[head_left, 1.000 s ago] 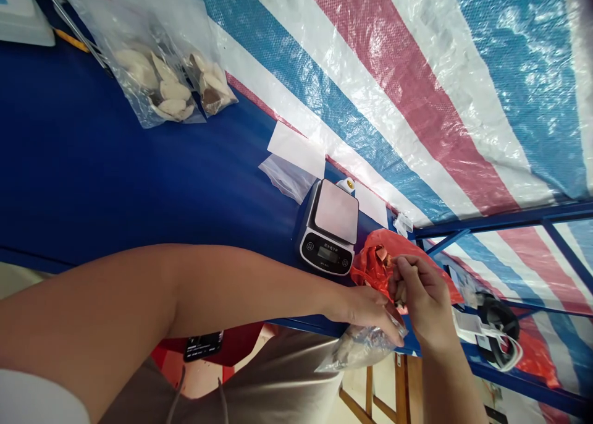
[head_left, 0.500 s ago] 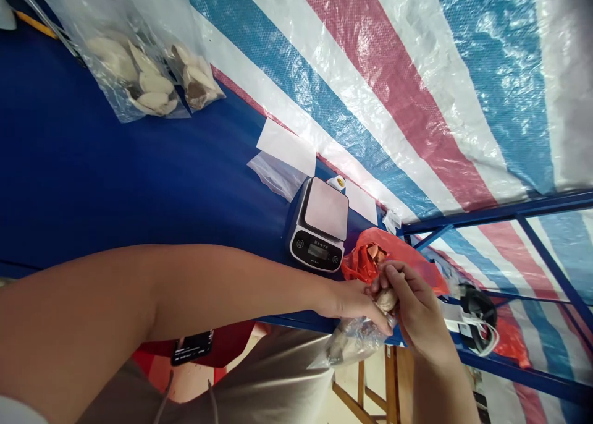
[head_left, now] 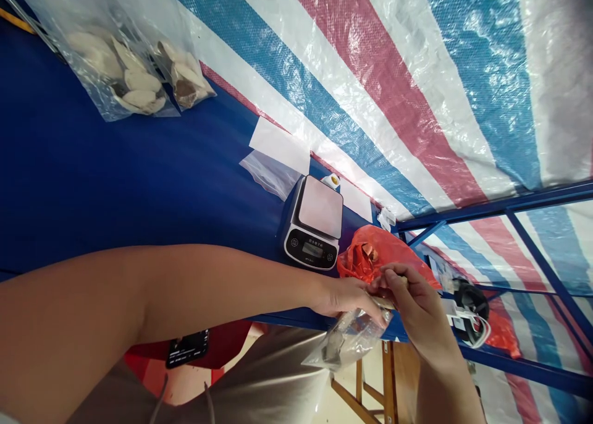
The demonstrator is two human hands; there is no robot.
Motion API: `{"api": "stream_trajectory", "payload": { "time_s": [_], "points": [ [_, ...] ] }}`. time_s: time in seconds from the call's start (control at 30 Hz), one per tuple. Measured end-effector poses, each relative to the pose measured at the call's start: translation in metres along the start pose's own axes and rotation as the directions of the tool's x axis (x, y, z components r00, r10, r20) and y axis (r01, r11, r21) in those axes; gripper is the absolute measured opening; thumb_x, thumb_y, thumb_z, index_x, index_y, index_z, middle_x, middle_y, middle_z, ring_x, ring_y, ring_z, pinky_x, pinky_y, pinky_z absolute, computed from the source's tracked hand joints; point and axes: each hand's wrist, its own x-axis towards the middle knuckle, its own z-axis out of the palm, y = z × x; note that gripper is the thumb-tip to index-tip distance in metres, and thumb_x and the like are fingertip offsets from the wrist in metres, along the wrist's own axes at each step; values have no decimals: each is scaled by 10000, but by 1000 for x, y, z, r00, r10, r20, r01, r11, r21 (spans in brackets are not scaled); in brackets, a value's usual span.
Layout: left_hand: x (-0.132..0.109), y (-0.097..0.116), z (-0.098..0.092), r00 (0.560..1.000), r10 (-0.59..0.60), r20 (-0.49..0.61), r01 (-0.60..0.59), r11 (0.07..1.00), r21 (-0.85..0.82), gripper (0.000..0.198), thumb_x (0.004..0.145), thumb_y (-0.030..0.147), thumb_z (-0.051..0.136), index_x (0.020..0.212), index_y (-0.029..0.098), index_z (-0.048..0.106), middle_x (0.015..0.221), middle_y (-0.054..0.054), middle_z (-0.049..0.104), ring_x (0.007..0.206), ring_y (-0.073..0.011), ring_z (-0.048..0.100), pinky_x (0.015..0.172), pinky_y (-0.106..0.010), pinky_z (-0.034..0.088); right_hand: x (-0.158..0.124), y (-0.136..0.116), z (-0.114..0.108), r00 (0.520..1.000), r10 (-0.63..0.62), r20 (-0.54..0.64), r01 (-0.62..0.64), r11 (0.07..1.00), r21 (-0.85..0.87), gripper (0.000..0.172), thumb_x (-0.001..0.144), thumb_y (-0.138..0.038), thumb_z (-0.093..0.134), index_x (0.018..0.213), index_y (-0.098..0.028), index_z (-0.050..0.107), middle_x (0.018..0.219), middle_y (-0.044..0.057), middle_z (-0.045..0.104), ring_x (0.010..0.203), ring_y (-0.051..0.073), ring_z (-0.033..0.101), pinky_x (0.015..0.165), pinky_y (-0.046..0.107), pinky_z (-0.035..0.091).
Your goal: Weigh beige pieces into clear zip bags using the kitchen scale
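Note:
My left hand (head_left: pixel 351 299) is closed on the mouth of a clear plastic bag (head_left: pixel 345 343), which hangs off the table's front edge. Something greyish shows inside the bag, too blurred to name. Right beside it, my right hand (head_left: pixel 414 297) is closed on a pale beige piece (head_left: pixel 383 301) at the bag's mouth. Fingers cover most of that piece, so its kind cannot be told. Just behind both hands lies a red plastic bag (head_left: pixel 393 251), open, with brownish scraps in its folds. A kitchen scale (head_left: pixel 320 206) with a bare weighing plate stands left of the red bag.
Two clear bags of pale beige pieces (head_left: pixel 139 81) lie far left on the blue table (head_left: pixel 139 177). Behind the scale are white paper (head_left: pixel 280 143) and a flat plastic bag (head_left: pixel 269 172). A phone (head_left: pixel 188 348) rests at my lap; a wooden stool (head_left: pixel 389 381) stands below.
The beige piece has sunk lower between my hands toward the bag and now shows less. My view has shifted slightly, so the table things appear a little further left.

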Motion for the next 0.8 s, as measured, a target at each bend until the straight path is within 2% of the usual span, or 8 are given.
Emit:
{"api": "stream_trajectory", "payload": {
  "time_s": [0.1,0.2,0.27,0.4,0.5,0.57,0.7,0.8],
  "points": [
    [-1,1,-1,1000,2,15,-2,1000,2,306,617,255,849,856,165,680,802,8,669,756,-145,613,782,-320,472,-1,-3,-8,994,-90,-58,79,981,-177,380,932,-604,723,1022,-235,732,888,52,748,835,210,713,779,290,588],
    [-3,2,-1,1000,1,-26,-1,1000,0,352,591,273,871,859,169,670,798,12,652,755,-153,603,763,-328,458,-6,-5,-20,992,-123,-32,106,939,-328,386,938,-603,702,1037,-238,784,922,58,751,858,210,697,759,267,570],
    [-3,2,0,997,-5,-79,4,1000,-11,413,539,247,896,861,179,647,796,23,638,770,-159,611,768,-333,464,-11,-6,-24,994,-112,-4,102,926,-364,388,935,-605,697,1031,-243,800,913,57,747,842,209,688,735,259,569],
    [-3,3,3,994,-8,-105,3,999,-41,470,505,192,896,897,183,636,822,22,650,784,-153,619,784,-324,485,-19,-11,-22,997,-76,31,82,946,-314,355,929,-584,714,1031,-256,804,935,60,768,804,196,691,697,242,580],
    [-1,2,2,998,19,-56,-21,999,-43,372,581,219,839,906,176,664,812,20,653,747,-130,600,756,-292,479,-23,-14,-18,993,-95,73,111,961,-252,305,929,-547,730,990,-259,809,933,61,783,769,182,694,668,229,577],
    [1,1,1,1000,8,-19,-9,999,-38,301,604,227,785,875,168,670,774,11,647,709,-127,590,715,-278,469,-26,-15,-16,990,-107,96,127,965,-232,300,936,-538,723,960,-252,809,852,53,770,681,164,669,607,221,559],
    [6,-2,-2,999,-20,43,21,999,-30,279,527,183,698,802,176,652,726,-7,661,681,-160,607,676,-295,491,-29,-15,-16,991,-65,113,91,965,-245,340,929,-557,725,967,-229,805,823,57,763,590,145,629,533,220,528],
    [7,-4,-3,997,17,78,-17,1000,-1,275,478,153,650,749,189,613,705,0,650,672,-172,612,655,-307,492,-30,-15,-16,977,22,212,26,975,-222,345,947,-551,711,1002,-219,790,818,59,762,612,160,662,566,240,550]
  ]
}}
